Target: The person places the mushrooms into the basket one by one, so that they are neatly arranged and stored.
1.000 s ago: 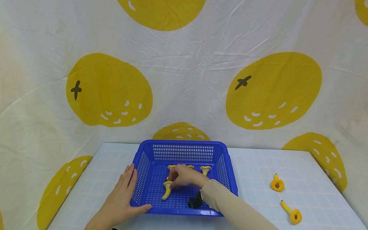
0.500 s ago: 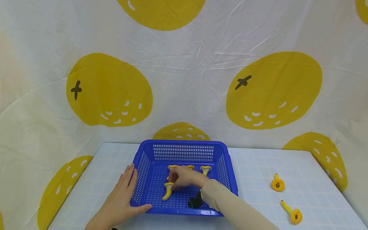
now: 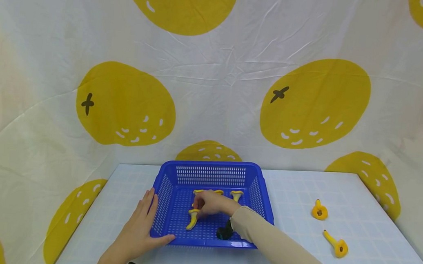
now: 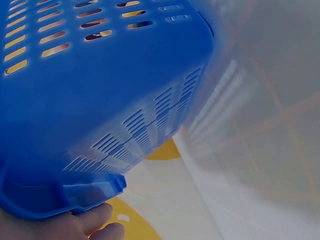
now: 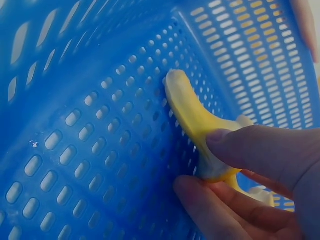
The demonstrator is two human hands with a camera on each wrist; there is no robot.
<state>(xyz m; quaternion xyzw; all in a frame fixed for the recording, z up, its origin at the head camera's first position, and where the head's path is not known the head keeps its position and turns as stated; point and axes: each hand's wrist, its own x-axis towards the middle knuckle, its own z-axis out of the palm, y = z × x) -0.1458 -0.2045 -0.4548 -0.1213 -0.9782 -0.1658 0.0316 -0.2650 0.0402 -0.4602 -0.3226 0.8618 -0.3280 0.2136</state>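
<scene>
Inside a blue plastic basket (image 3: 203, 242), my right hand (image 3: 212, 202) pinches a yellow mushroom (image 3: 192, 220) by its cap end, between thumb and fingers. In the right wrist view the mushroom (image 5: 187, 107) lies close over the perforated floor, its stem pointing away from the hand (image 5: 265, 165). Whether it touches the floor I cannot tell. My left hand (image 3: 139, 221) rests on the basket's left side, fingers straight along the rim and thumb across the front corner. The left wrist view shows its fingertips (image 4: 100, 220) at the rim.
More yellow mushrooms lie at the back of the basket, one mushroom (image 3: 236, 194) at the right and others partly behind the right hand. Two loose mushrooms (image 3: 319, 210) (image 3: 337, 244) lie on the pale checked table (image 3: 296, 187) to the right. A fruit-print curtain (image 3: 213, 99) hangs behind.
The mushroom at my right fingers has shifted very slightly right and toward me since the first frame. Both hands and the basket have stayed in place.
</scene>
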